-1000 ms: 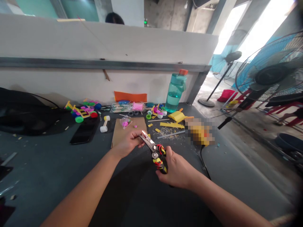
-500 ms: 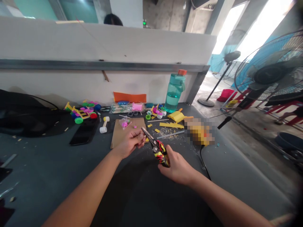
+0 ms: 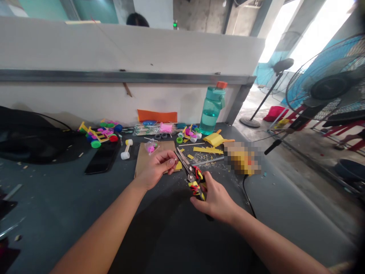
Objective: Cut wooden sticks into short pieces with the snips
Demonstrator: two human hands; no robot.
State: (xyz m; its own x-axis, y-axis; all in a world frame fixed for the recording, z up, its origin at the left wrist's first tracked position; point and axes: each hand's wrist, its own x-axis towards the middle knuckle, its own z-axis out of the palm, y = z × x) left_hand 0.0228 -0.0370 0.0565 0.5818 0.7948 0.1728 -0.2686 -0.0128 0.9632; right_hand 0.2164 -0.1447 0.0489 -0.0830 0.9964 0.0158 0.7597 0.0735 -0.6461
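My right hand (image 3: 218,198) is closed around scissors (image 3: 191,176) whose handles are wrapped in red and yellow. The blades stand a little apart, tips beside my left fingertips. My left hand (image 3: 158,167) pinches thumb against fingers; a tiny pale bit shows at the tips, too small to name. Beneath that hand lies a brown cardboard sheet (image 3: 142,161), with a small plastic bag of pink pieces (image 3: 151,147) on it. A yellow piece (image 3: 178,166) shows just behind the left fingers.
Yellow strips (image 3: 208,150) and crumbs lie beyond the scissors. A teal bottle (image 3: 209,114) stands by the partition. Toy parts with coloured wheels (image 3: 102,136), a phone (image 3: 101,161) and a white-ended axle (image 3: 127,149) are left. A blurred-out yellow object (image 3: 242,160) with a cable lies right.
The scissor blades have parted; before, they were together at the left fingertips. My left hand has shifted slightly right and up. The camera view has moved a little.
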